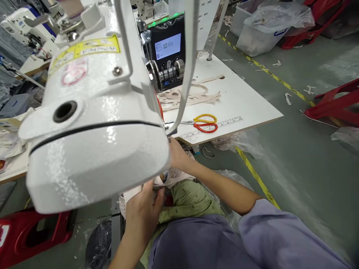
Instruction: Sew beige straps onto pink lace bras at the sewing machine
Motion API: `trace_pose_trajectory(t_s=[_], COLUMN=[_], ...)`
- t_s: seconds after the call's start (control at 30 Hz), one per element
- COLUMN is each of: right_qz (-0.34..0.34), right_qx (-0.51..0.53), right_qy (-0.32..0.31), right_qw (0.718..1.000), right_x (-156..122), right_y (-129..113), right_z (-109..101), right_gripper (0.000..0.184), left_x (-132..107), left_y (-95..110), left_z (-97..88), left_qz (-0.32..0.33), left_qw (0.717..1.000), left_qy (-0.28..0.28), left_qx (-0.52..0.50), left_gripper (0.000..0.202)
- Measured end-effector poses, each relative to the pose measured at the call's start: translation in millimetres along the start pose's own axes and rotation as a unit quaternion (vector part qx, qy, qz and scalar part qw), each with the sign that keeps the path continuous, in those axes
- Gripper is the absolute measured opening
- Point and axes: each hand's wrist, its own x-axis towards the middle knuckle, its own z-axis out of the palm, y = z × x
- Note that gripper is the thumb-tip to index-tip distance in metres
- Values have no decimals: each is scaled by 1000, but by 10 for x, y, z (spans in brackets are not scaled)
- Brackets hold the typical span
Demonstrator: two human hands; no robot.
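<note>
The white head of a sewing machine (92, 112) fills the left half of the view and hides most of the work under it. My left hand (144, 209) is below the machine head, its fingers closed on a piece of pale lace fabric (175, 175) over my lap. My right hand (176, 155) reaches in under the machine head from the right, next to the same fabric; its fingers are hidden behind the machine. A pale strip of tape (186, 67) hangs down past the machine toward the needle area.
Red and yellow scissors (204, 123) lie on the white table (252, 108) near a printed ruler. Cut beige fabric pieces (190, 97) lie beside the control panel (167, 46). Red stools (333, 106), plastic bins (260, 26) and a yellow floor line (255, 175) are around.
</note>
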Motion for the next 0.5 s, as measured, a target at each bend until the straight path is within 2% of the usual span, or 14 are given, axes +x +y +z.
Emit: trace_pose_trajectory(t_s=[0.1, 0.17, 0.3, 0.37, 0.5], right_qz=[1, 20, 54, 65, 102], right_qx=[14, 51, 152, 159, 111], right_qy=[19, 31, 63, 49, -38], right_qw=[1000, 998, 985, 984, 988], right_x=[-19, -90, -434, -684, -1156], right_y=[-25, -26, 8, 9, -72], right_z=[7, -7, -50, -65, -78], right_gripper=[21, 29, 41, 40, 40], left_x=[-45, -69, -116, -175, -410], left_y=[-53, -84, -96, -39, 208], left_z=[56, 136, 319, 398, 554], left_qz=[8, 7, 15, 38, 132], left_qw=[1000, 997, 990, 986, 974], left_qy=[19, 61, 138, 158, 179], left_qx=[-21, -40, -40, -26, 30], left_gripper=[51, 60, 81, 87, 95])
